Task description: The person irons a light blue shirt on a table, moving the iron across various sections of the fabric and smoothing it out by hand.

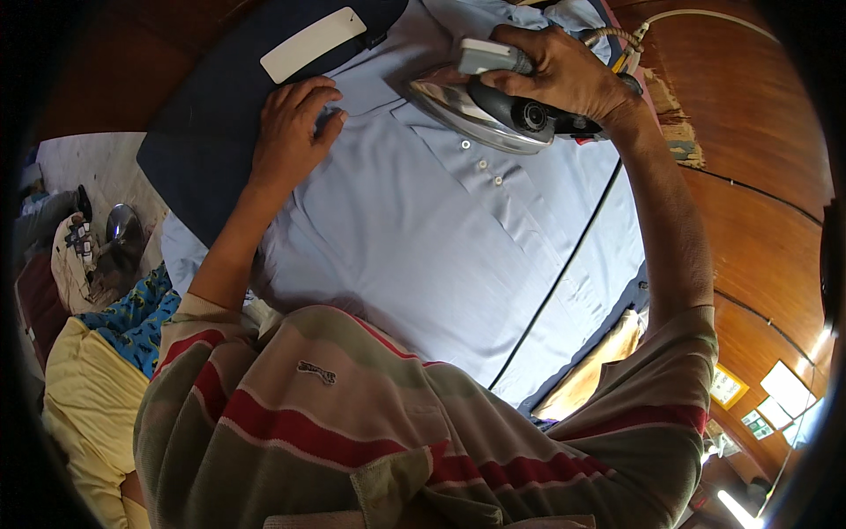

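A light blue buttoned shirt (397, 220) lies spread over a dark navy cloth (198, 150). My right hand (573, 75) is wrapped round the handle of an electric iron (493, 115), which has a shiny metal base, a black body and a round dial. The iron is over the shirt's upper part, just above a row of small white buttons (483, 165). Whether its base presses flat on the fabric is hard to tell. My left hand (300, 128) lies on the shirt's upper left edge, fingers slightly bent, thumb apart, holding nothing. Beyond it is a white card tag (313, 44).
A thin black cord (564, 273) crosses the shirt's right side. Wrapped cabling (617, 37) runs behind the iron. Wooden panelling (749, 203) stands at right, with cables along it. Yellow cloth (92, 397) and blue patterned cloth (137, 313) are piled at lower left.
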A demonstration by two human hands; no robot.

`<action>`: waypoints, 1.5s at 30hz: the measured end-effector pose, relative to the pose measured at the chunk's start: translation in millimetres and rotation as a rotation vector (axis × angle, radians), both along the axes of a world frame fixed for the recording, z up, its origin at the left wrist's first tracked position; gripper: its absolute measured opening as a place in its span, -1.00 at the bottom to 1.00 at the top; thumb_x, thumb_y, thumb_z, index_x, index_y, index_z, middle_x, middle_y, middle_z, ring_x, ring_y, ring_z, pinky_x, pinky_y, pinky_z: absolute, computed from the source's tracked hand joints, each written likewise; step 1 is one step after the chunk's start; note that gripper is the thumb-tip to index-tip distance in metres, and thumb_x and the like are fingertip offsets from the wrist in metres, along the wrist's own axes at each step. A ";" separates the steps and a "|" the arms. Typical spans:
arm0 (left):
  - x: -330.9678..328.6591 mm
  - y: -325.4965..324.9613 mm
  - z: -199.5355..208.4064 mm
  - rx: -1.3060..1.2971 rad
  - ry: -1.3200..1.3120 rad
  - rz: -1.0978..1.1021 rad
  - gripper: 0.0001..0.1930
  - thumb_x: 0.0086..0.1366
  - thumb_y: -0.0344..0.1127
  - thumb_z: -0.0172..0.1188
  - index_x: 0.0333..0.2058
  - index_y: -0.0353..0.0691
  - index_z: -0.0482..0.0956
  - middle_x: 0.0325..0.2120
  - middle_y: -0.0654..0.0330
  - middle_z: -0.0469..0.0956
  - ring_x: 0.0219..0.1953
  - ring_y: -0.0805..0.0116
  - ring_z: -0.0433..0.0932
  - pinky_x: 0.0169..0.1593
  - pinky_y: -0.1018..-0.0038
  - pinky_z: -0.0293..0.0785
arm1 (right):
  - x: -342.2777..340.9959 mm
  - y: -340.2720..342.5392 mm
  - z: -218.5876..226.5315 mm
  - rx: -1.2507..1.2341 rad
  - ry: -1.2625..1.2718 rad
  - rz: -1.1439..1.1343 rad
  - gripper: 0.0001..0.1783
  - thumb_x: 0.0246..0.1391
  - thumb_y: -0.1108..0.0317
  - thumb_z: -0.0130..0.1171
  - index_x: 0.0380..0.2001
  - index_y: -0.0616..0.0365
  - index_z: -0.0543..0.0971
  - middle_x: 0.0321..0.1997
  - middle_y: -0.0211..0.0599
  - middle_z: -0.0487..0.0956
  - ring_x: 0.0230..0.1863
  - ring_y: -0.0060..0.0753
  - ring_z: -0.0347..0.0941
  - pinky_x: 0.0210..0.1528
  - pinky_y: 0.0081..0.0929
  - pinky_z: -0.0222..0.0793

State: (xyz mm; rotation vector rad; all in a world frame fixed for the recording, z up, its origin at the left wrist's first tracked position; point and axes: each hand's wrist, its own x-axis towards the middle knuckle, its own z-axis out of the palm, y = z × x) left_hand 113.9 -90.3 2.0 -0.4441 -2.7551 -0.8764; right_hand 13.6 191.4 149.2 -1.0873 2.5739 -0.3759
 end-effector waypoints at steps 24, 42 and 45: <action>75.2 170.9 14.2 -0.029 0.163 -0.603 -0.82 0.10 -0.31 0.12 -0.28 -0.08 0.47 -0.31 0.28 0.43 -0.18 0.32 0.45 0.03 0.28 0.23 | 0.5 -63.2 4.4 0.160 0.009 0.325 -0.45 -0.13 -0.06 0.16 -0.17 0.14 0.50 -0.46 0.06 0.55 -0.40 0.05 0.50 -0.31 -0.19 0.43; 92.0 201.5 -4.5 0.067 0.138 -0.508 -0.87 0.14 -0.35 0.07 -0.30 -0.16 0.46 -0.39 0.23 0.41 -0.27 0.29 0.42 -0.06 0.32 0.30 | 0.7 -69.7 -9.1 0.084 0.135 0.282 -0.49 -0.14 0.03 0.24 -0.11 0.04 0.52 -0.40 -0.13 0.59 -0.38 -0.15 0.54 -0.28 -0.36 0.47; 92.2 199.9 5.4 -0.009 -0.048 -0.595 -0.84 0.13 -0.36 0.07 -0.27 -0.15 0.47 -0.36 0.23 0.41 -0.23 0.28 0.43 -0.01 0.32 0.27 | 17.3 -64.6 -4.1 0.142 0.078 0.363 -0.49 -0.11 0.02 0.21 -0.10 0.05 0.52 -0.41 -0.13 0.59 -0.38 -0.15 0.54 -0.28 -0.34 0.47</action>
